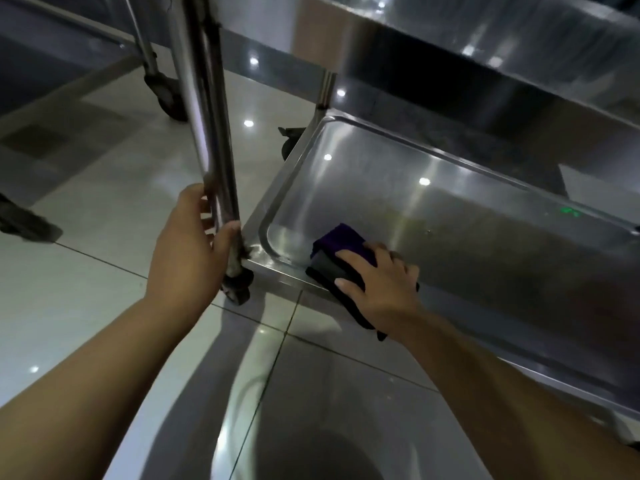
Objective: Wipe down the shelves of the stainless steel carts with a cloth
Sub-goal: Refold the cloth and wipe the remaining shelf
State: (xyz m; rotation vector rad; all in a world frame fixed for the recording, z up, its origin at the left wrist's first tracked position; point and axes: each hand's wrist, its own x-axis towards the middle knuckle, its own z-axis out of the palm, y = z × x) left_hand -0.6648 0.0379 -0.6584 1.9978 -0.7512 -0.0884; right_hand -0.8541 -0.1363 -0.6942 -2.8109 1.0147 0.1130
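Note:
A stainless steel cart fills the right side, its bottom shelf (450,209) a shallow tray with a raised rim. A folded purple and black cloth (337,252) lies at the shelf's near left corner, draped over the front rim. My right hand (384,289) presses flat on the cloth with fingers spread. My left hand (188,247) grips the cart's near left upright post (211,116) just above the bottom shelf, thumb and fingers wrapped round it. An upper shelf (450,32) overhangs the far part of the bottom shelf.
A black caster (239,289) sits under the gripped post, another caster (289,140) at the far left corner. A second cart's leg and wheel (166,95) stand at the back left. Glossy grey floor tiles (104,168) spread to the left and front.

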